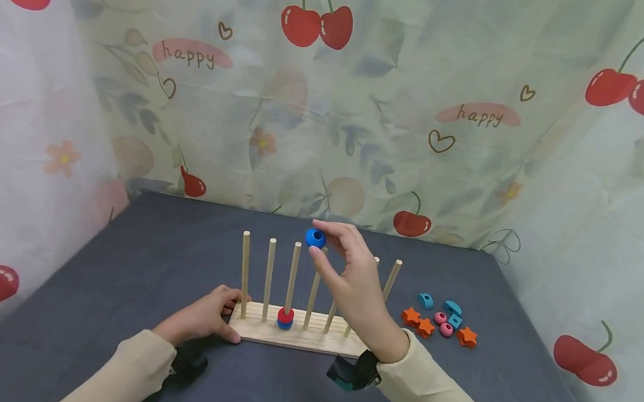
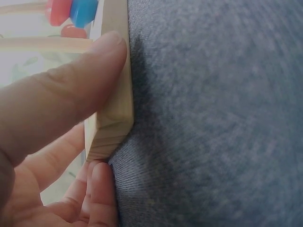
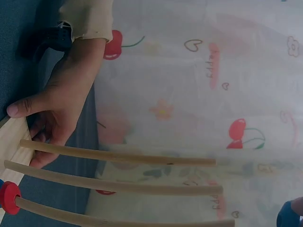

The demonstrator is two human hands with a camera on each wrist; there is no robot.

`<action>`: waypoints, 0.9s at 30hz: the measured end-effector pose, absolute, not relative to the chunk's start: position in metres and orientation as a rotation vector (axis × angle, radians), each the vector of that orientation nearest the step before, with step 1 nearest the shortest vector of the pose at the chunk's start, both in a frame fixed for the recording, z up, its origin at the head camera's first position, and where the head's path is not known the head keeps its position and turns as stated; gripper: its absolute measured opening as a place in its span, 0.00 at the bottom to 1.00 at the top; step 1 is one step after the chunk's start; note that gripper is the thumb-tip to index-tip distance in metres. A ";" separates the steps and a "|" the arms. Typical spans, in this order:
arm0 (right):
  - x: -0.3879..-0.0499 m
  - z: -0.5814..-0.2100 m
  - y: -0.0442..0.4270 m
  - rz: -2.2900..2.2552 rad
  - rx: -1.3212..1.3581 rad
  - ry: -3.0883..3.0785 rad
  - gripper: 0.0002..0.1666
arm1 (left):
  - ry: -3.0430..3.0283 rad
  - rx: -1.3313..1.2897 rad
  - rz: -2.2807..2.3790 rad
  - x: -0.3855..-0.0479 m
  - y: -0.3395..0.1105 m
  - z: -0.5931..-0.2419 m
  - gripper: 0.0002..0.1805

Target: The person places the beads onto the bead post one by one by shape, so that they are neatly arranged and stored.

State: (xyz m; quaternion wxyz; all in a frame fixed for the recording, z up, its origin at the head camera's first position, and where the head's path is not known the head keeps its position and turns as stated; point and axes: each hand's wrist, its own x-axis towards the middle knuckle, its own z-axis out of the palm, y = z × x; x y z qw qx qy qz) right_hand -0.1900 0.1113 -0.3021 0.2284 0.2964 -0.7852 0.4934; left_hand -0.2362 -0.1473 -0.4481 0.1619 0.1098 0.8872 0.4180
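Note:
A wooden peg stand (image 1: pixel 302 340) with a row of several upright pegs lies across the table. My left hand (image 1: pixel 208 315) holds its left end; the thumb (image 2: pixel 102 61) presses on the front edge and the other fingers lie around the end. My right hand (image 1: pixel 362 286) pinches a blue bead (image 1: pixel 315 238) between thumb and fingers, its hole showing, beside the top of the fourth peg from the left. Low on the third peg, a red bead (image 1: pixel 286 314) sits on top of another blue bead (image 1: pixel 284 325). The right forearm and hand partly cover the pegs at the right.
Right of the stand lie loose pieces: orange stars (image 1: pixel 466 337), pink beads (image 1: pixel 446 329), a blue cube (image 1: pixel 455 321), and blue curved pieces (image 1: pixel 452 307). The dark table (image 1: pixel 185 235) ends at a cherry-patterned curtain (image 1: pixel 360 135) behind and at both sides.

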 end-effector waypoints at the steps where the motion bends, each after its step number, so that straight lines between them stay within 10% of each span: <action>1: -0.192 -0.303 0.110 1.340 0.818 -2.168 0.21 | 2.534 0.314 1.192 -0.236 -0.147 -0.448 0.39; 27: -0.211 -0.328 0.095 1.297 0.701 -2.254 0.19 | 2.525 0.316 1.210 -0.235 -0.148 -0.448 0.39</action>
